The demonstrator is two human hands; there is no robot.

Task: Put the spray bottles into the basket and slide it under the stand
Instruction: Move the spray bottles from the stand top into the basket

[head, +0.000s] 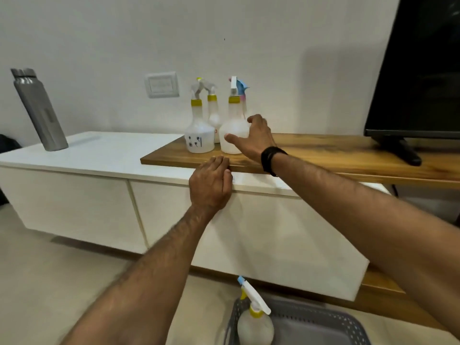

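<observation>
Several white spray bottles with yellow collars stand on the wooden shelf of the white stand. The front left bottle has black marks on it. My right hand is open around the front right bottle, thumb and fingers at its sides, not closed on it. Two more bottles stand behind, one with a blue and pink head. My left hand rests on the stand's front edge, fingers curled. On the floor a grey perforated basket holds one spray bottle.
A grey metal flask stands at the left of the stand's top. A black television stands on the wooden shelf at the right. A wall socket is behind the bottles. Beige floor lies below the stand.
</observation>
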